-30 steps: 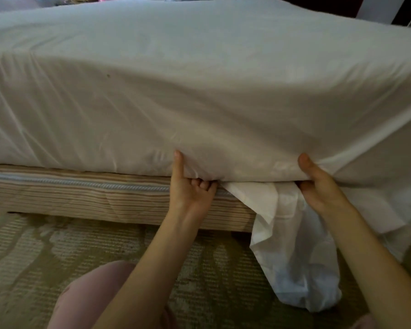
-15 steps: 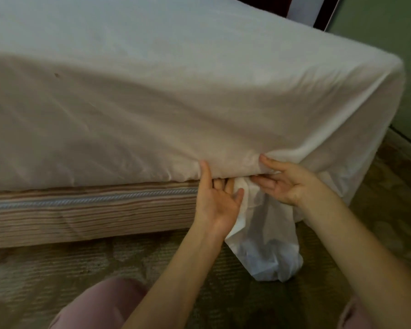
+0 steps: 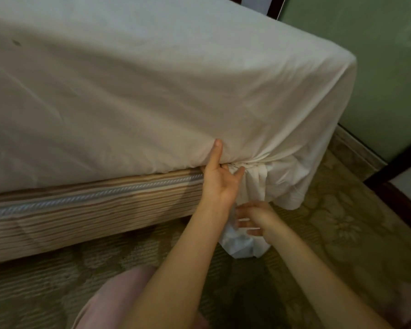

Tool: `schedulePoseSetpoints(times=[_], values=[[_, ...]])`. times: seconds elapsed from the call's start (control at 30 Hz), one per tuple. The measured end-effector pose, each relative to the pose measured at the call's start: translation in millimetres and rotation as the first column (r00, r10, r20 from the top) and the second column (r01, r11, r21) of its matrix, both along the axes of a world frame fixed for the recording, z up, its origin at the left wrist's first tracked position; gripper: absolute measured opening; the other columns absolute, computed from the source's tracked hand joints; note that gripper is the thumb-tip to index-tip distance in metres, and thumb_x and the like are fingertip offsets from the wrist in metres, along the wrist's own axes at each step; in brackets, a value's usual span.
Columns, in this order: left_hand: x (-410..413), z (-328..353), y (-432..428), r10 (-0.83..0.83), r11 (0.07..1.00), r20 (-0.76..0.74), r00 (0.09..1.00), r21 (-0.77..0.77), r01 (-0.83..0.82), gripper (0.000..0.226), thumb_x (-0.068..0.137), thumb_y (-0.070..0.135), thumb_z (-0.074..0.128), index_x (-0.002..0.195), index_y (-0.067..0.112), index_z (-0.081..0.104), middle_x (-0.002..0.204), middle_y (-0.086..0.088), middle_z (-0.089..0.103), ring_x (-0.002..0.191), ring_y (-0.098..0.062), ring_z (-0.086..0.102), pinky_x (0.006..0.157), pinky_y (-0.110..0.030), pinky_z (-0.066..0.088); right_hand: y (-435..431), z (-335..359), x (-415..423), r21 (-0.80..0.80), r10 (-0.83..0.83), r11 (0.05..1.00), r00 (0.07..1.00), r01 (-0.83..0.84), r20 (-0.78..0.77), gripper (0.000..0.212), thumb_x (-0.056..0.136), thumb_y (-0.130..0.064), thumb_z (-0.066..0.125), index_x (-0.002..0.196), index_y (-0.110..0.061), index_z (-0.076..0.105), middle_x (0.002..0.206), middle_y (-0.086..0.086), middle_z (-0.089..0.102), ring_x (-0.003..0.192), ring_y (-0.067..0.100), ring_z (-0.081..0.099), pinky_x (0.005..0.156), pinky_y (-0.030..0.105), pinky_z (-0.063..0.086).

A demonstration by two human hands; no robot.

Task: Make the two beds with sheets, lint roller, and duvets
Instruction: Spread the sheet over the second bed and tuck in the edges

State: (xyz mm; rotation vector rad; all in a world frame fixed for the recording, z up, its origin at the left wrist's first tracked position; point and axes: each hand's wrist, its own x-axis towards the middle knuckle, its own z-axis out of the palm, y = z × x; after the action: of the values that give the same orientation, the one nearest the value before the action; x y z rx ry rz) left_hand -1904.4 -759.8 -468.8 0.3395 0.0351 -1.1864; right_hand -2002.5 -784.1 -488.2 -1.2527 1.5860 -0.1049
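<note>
I log sheet (image 3: 152,98) on, near side tucked | left hand (image 3: 220,180) grip pinches sheet above bed base (image 3: 81,210) | right hand (image 3: 254,219) grip wide at hanging corner | duvets, roller, second bed: pending, I judge

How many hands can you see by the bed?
2. The left hand grips the bunched sheet just above the striped bed base; the right hand, blurred, is lower, at the hanging sheet end.
</note>
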Motion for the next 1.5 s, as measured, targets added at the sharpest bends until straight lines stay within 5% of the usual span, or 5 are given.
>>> schedulePoseSetpoints(times=[0.43, 0.8, 0.97, 1.1, 1.5], values=[[-21.5, 2.8, -34.4, 0.282, 0.934, 0.138, 0.950, 0.187, -0.304, 0.084, 0.066, 0.058, 0.067, 0.141, 0.030, 0.039, 0.133, 0.004, 0.056, 0.122, -0.013, 0.052, 0.100, -0.034, 0.040, -171.0, 41.9, -69.1, -0.474, -0.120, 0.878, 0.988, 0.060, -0.098, 0.125, 0.052, -0.037, 0.091, 0.147, -0.012, 0.015, 0.150, 0.015, 0.024, 0.136, 0.038, 0.030, 0.106, 0.052, 0.035], [-61.2, 22.7, -69.8, 0.556, 0.713, 0.314, 0.770, 0.296, -0.636, 0.054, 0.095, 0.056, 0.038, 0.133, 0.021, 0.049, 0.119, 0.001, 0.061, 0.103, -0.014, 0.060, 0.078, -0.026, 0.051, -252.7, 54.4, -105.0, -0.571, 0.460, 0.354, 0.669, -0.741, -0.584, 0.039, 0.095, -0.046, 0.046, 0.109, -0.013, 0.062, 0.106, 0.009, 0.065, 0.094, 0.027, 0.063, 0.078, 0.031, 0.050], [-126.1, -2.1, -111.9, 0.524, 0.783, 0.131, 0.842, 0.315, -0.536, 0.047, 0.101, 0.003, 0.038, 0.145, -0.005, 0.024, 0.148, -0.021, 0.033, 0.079, 0.030, 0.048, 0.066, -0.001, 0.043, -296.9, 47.9, -150.3, -0.525, 0.486, 0.283, 0.592, -0.803, -0.643, 0.042, 0.095, -0.050, 0.043, 0.088, -0.012, 0.059, 0.074, 0.001, 0.055, 0.069, 0.017, 0.055, 0.063, 0.027, 0.044], [-161.8, 2.0, -130.1, 0.325, 0.793, 0.349, 0.879, 0.407, -0.454, 0.036, 0.101, 0.026, 0.036, 0.136, 0.027, 0.046, 0.136, 0.010, 0.050, 0.106, -0.003, 0.057, 0.080, -0.037, 0.045, -300.2, 31.0, -144.9, -0.589, 0.575, 0.392, 0.687, -0.707, -0.443, 0.039, 0.095, -0.048, 0.044, 0.074, -0.015, 0.053, 0.073, 0.002, 0.059, 0.066, 0.015, 0.059, 0.064, 0.028, 0.051], [-129.3, 26.3, -147.8, 0.245, 0.652, 0.338, 0.909, 0.636, -0.413, 0.029, 0.096, 0.005, 0.035, 0.082, 0.019, 0.056, 0.081, 0.006, 0.065, 0.081, -0.005, 0.059, 0.079, -0.033, 0.042, -252.2, 25.0, -114.5, -0.903, 0.417, 0.383, 0.909, -0.194, -0.018, 0.079, 0.064, -0.033, 0.082, 0.128, -0.009, 0.041, 0.122, 0.017, 0.047, 0.107, 0.032, 0.051, 0.078, 0.035, 0.047]])
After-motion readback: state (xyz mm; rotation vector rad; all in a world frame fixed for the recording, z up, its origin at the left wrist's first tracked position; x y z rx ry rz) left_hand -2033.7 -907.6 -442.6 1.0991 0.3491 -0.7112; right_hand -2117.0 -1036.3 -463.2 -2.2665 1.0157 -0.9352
